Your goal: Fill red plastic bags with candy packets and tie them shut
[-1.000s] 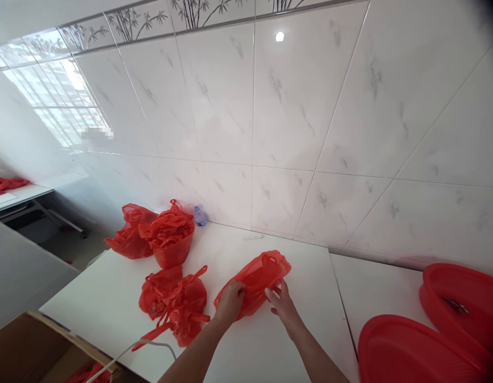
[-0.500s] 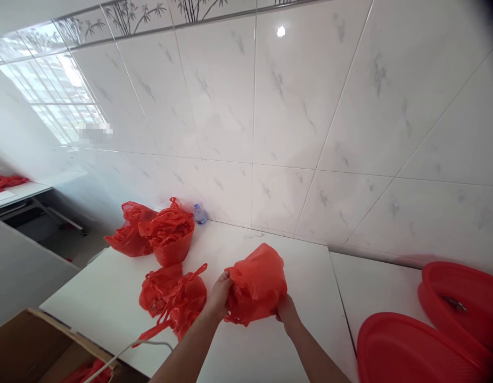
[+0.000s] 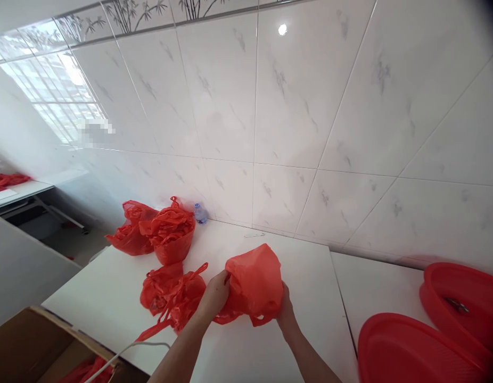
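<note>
A red plastic bag [image 3: 256, 282] is held between my two hands over the white table, its sides bulging and its lower edge crumpled. My left hand [image 3: 215, 292] grips the bag's left edge, thumb on top and fingers curled in. At the bag's right side, my right hand [image 3: 285, 311] holds it from the side and below; most of its fingers are hidden behind the plastic. Just left of my left hand lie smaller red bag bundles [image 3: 177, 292] with loose handles, one of them partly behind my wrist.
Two stuffed red bags [image 3: 172, 234] stand at the table's back left beside a small clear bottle [image 3: 200, 214]. Red plastic baskets [image 3: 406, 346] sit at the right. At lower left is an open cardboard box [image 3: 34, 340], with a white cable [image 3: 122, 351] across its corner. A tiled wall [image 3: 226, 127] rises behind.
The bag has turned and shifted slightly left in my hands, with more of its lower edge spread out. My left hand has moved a little left; my right hand has risen along its side.
</note>
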Available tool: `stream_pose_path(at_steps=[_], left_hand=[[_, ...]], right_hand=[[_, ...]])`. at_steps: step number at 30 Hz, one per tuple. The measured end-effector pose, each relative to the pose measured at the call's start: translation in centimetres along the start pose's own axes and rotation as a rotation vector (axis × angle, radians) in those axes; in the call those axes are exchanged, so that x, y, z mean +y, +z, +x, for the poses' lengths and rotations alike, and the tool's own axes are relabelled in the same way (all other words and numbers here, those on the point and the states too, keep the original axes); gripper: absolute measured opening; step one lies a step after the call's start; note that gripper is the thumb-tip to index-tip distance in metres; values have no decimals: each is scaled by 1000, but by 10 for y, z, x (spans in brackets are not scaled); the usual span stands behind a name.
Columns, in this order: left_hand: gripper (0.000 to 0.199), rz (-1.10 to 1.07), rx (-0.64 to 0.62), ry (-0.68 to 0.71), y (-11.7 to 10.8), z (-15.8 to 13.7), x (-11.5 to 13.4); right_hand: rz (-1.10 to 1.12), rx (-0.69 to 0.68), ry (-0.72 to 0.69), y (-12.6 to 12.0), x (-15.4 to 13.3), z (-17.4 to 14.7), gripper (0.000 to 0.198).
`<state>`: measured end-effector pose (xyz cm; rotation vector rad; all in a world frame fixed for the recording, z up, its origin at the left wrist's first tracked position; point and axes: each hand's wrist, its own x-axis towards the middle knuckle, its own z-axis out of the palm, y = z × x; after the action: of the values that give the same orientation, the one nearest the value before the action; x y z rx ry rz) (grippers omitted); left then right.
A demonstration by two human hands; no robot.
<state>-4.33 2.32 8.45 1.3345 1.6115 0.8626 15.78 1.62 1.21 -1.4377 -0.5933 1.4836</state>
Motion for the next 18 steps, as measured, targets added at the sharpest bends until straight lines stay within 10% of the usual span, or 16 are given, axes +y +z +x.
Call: stream_pose_path(at_steps=[6, 10, 18], left_hand=[[17, 53, -48, 31, -1, 5, 3], [18, -58, 7, -21, -9, 12, 7], [18, -1025, 207, -257, -39, 28, 7]], right_hand=[[20, -182, -276, -3, -4, -18, 22], [-46, -28, -47, -19, 8, 0, 12], [316, 237, 235, -67, 30, 29, 32]])
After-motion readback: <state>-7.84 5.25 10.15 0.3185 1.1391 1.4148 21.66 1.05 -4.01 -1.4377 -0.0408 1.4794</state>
